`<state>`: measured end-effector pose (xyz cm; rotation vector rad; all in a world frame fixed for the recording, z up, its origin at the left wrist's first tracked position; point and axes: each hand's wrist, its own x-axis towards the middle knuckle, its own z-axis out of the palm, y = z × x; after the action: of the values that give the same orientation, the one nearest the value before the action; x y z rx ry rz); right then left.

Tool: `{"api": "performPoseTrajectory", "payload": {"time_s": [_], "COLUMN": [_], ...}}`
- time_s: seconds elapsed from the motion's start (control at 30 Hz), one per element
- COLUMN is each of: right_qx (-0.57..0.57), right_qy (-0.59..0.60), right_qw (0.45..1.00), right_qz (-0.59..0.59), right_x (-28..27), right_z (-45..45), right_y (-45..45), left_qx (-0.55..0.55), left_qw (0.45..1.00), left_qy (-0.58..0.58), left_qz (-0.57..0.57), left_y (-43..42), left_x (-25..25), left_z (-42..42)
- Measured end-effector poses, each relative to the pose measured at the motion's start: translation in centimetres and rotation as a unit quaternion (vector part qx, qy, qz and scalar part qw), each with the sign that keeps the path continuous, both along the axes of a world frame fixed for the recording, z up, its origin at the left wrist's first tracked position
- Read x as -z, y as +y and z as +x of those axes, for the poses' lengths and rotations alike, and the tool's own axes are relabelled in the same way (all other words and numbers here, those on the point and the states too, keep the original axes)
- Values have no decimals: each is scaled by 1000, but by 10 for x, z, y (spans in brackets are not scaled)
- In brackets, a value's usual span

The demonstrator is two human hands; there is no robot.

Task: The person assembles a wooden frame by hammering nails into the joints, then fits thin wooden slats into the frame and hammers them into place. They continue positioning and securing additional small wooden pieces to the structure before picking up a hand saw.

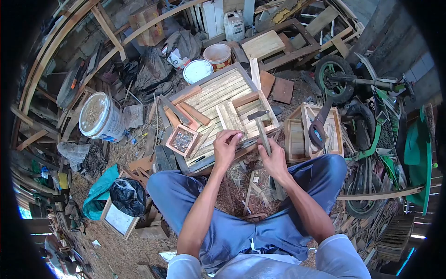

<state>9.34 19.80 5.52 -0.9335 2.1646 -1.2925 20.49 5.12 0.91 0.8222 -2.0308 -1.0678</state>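
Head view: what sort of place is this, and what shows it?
Probably a woodworking shop: a hammer in the right hand, a handsaw nearby, and wood pieces on the slatted panel.

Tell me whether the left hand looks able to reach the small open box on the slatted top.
Likely yes: the open box sits near the left hand, and nothing tall stands between them.

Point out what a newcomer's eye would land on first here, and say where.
First, the centre: the right hand grips a hammer at the near edge of a slatted wooden tabletop, the left hand close beside it. Next, the green-and-black motorbike along the right side. Then the big white bucket on the left.
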Motion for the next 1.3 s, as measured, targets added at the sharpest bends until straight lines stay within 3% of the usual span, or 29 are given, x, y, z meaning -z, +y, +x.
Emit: {"api": "performPoseTrajectory", "payload": {"time_s": [0.1, 0.33, 0.57, 0.77, 0.87, 1.3], "right_qx": [8, 19, 28, 57, 67, 18], "right_qy": [-7, -24, -46, -45, -28, -37], "right_qw": [1000, 999, 998, 997, 997, 999], "right_qz": [12, 39, 36, 20, -27, -27], "right_x": [-1, 1, 6, 16, 26, 40], "right_z": [-2, -1, 3, 4, 1, 1], "right_y": [3, 4, -2, -12, -22, -37], "left_qx": [-47, -7, 22, -6, -8, -47], "left_qw": [988, 959, 981, 981, 953, 946], "left_qy": [13, 97, -10, 50, 108, 129], "left_qz": [144, 267, 195, 187, 283, 293], "left_y": [4, -1, -5, -1, 4, 3], "left_x": [-20, -10, 3, 5, 13, 11], "left_z": [-2, -4, -1, -4, -6, -8]}}
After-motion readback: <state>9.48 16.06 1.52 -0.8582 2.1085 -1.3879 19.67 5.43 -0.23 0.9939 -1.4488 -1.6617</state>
